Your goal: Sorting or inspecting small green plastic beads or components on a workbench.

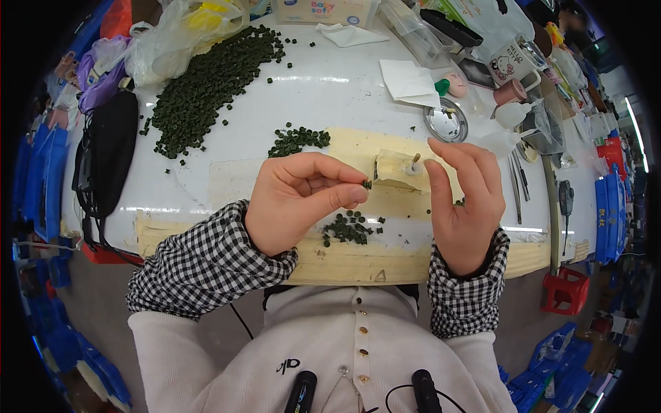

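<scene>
Between thumb and forefinger, my left hand [303, 196] pinches a small dark green spool-shaped part [368, 185]. That part is beside the left end of a cream-coloured block [398, 177], which has a short brownish peg [416, 158] standing up near its right end. To the right of the block is my right hand [468, 199], thumb and fingers apart with nothing between them. Nearer to me lies a small group of the same green parts [348, 228]. Another small pile [298, 140] sits beyond my left hand.
A large heap of green parts [200, 96] covers the far left of the white table [330, 76]. Beside it lie a black pouch [113, 151] and plastic bags. On the right are a round metal dish [445, 122], a mug [513, 60], white paper [407, 79] and tweezers [515, 186].
</scene>
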Demonstrator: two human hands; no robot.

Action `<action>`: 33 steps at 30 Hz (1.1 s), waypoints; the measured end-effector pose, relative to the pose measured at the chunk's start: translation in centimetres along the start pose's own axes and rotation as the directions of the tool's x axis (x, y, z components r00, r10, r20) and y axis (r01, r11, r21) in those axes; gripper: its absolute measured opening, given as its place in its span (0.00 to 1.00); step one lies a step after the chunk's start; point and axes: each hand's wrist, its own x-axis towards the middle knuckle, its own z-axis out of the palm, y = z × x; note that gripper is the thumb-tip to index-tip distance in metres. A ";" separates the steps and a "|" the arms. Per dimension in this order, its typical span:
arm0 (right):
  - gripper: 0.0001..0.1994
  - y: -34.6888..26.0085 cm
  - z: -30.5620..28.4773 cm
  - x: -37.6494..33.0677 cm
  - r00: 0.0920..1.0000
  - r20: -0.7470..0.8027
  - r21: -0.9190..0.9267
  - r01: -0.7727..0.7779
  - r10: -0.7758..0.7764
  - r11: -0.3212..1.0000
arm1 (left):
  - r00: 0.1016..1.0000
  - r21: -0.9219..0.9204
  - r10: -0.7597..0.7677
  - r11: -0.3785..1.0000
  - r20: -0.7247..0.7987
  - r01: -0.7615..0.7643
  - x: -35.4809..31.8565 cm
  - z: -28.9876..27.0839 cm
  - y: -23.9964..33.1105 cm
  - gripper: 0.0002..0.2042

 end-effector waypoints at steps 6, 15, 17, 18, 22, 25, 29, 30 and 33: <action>0.18 -2.6 -0.4 -1.7 0.975 0.223 0.333 -0.093 0.018 0.938 | 1.000 -0.016 -0.003 1.000 0.003 0.003 0.0 0.0 0.2 0.07; 0.19 -2.3 1.0 -2.6 0.950 0.311 0.517 -0.186 0.020 0.836 | 0.998 0.049 0.062 0.997 -0.014 -0.061 -0.1 0.2 0.2 0.07; 0.19 -2.3 1.1 -2.7 0.944 0.329 0.541 -0.216 0.032 0.813 | 0.993 0.119 0.117 0.986 -0.016 -0.114 -0.2 0.2 0.2 0.07; 0.18 -2.2 1.1 -2.8 0.942 0.334 0.550 -0.225 0.035 0.805 | 0.989 0.168 0.146 0.975 -0.012 -0.142 -0.2 0.1 0.2 0.07; 0.18 -2.2 1.2 -2.9 0.940 0.339 0.562 -0.239 0.043 0.792 | 0.988 0.217 0.157 0.964 -0.002 -0.153 -0.3 0.0 0.3 0.07; 0.19 -2.1 1.2 -2.7 0.950 0.313 0.533 -0.194 0.022 0.824 | 0.995 0.121 0.098 0.988 -0.019 -0.095 -0.1 0.2 0.3 0.07; 0.19 -2.0 1.1 -2.6 0.956 0.294 0.489 -0.141 -0.011 0.861 | 0.999 0.058 0.036 0.998 -0.007 -0.035 0.0 0.1 0.4 0.07; 0.19 -2.0 1.1 -2.7 0.955 0.296 0.495 -0.148 -0.006 0.856 | 0.999 0.058 0.039 0.998 -0.002 -0.039 0.0 0.0 0.4 0.07; 0.19 -2.0 1.1 -2.6 0.953 0.302 0.505 -0.165 0.006 0.847 | 0.999 0.065 0.052 0.997 0.006 -0.052 0.0 -0.1 0.3 0.07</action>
